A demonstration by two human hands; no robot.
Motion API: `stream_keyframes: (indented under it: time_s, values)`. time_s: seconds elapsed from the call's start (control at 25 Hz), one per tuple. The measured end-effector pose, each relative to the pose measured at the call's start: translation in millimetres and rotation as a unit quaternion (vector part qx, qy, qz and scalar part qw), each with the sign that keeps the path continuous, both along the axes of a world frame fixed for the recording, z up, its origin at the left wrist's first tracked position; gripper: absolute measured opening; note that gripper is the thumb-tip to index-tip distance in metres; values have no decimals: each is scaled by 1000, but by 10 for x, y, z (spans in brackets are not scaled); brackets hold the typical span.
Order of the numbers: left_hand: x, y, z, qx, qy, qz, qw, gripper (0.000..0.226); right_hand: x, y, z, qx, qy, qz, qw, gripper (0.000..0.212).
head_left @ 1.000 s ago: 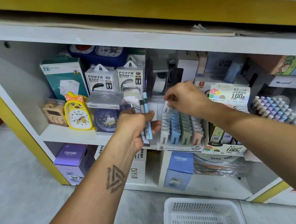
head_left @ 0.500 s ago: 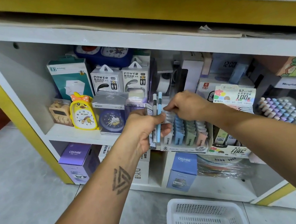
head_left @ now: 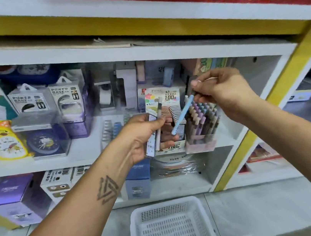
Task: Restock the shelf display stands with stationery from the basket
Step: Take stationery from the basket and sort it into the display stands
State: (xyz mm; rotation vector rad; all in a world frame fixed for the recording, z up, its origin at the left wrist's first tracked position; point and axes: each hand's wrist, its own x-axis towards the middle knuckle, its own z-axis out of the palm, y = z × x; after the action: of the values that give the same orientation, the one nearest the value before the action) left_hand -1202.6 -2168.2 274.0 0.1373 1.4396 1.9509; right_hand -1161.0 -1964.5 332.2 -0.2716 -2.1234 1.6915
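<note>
Evidently sorting by colour, the right hand (head_left: 226, 95) pinches a light blue pen (head_left: 182, 114) slantwise above the pastel pen stand (head_left: 202, 127). The left hand (head_left: 143, 135) grips a grey pen (head_left: 158, 125) and a card packet upright as reserve stock. Below, the white basket (head_left: 172, 228) sits on the floor.

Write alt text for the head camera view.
The right hand pinches a light blue pen above a display stand of pastel pens, while the left hand grips a grey pen. A white plastic basket sits on the floor.
</note>
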Motion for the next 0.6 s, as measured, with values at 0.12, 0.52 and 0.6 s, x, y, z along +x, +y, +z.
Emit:
stream_keyframes:
  time_s: [0.12, 0.52, 0.6]
  values:
    - [63, 221, 25, -63, 23, 22, 998, 18, 274, 342, 34, 44, 61, -17, 997, 8]
    - [173, 639, 64, -57, -11, -17, 998, 15, 454, 619, -508, 350, 62, -37, 934, 9]
    - [177, 663, 66, -59, -22, -26, 998, 15, 403, 625, -548, 351, 46, -37, 935, 10]
